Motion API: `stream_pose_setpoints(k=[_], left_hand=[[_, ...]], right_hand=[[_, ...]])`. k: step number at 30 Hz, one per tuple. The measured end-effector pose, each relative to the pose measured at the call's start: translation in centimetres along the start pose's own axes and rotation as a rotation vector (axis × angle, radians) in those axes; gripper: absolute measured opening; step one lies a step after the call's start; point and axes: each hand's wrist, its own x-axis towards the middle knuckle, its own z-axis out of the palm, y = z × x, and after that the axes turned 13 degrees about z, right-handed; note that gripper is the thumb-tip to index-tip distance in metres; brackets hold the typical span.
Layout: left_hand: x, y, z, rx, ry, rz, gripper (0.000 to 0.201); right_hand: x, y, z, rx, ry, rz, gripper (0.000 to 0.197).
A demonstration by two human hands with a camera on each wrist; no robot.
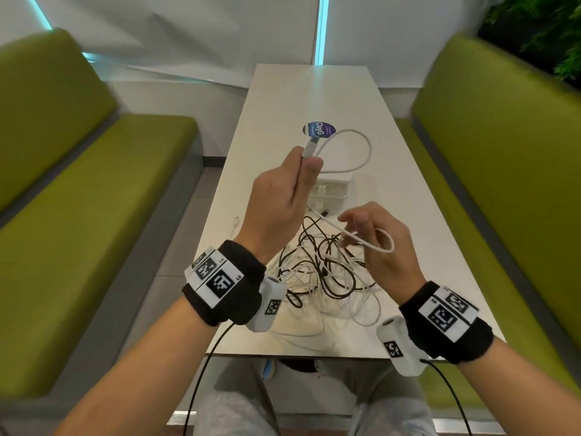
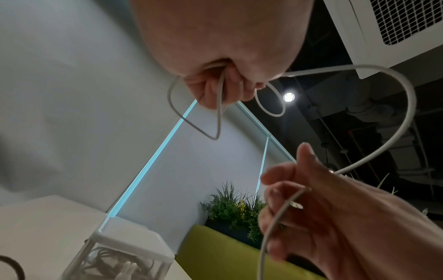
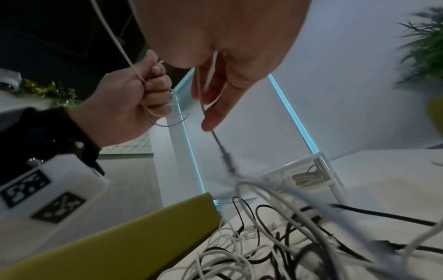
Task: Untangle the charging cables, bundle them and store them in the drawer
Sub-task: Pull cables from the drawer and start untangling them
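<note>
My left hand is raised above the table and grips a white charging cable near its plug end, with a loop arching to the right. In the left wrist view the cable runs from my curled left fingers down to my right hand. My right hand pinches the same cable lower down, a small loop sticking out by its thumb. A tangle of black and white cables lies on the table under both hands. A small white drawer unit stands just behind the tangle.
The narrow white table runs away from me between two green benches, with a round blue sticker beyond my left hand. A loose white plug lies near the table's left edge. The drawer unit holds coiled cables.
</note>
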Motion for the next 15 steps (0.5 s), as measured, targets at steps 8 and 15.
stream_pose_setpoints(k=[8, 15], left_hand=[[-1.0, -0.1, 0.0, 0.0, -0.161, -0.089, 0.031], [-1.8, 1.0, -0.5, -0.534, -0.288, -0.293, 0.037]], right_hand=[[-2.8, -0.2, 1.0, -0.203, -0.555, 0.172, 0.036], [-3.1, 2.5, 0.4, -0.985, -0.837, 0.213, 0.025]])
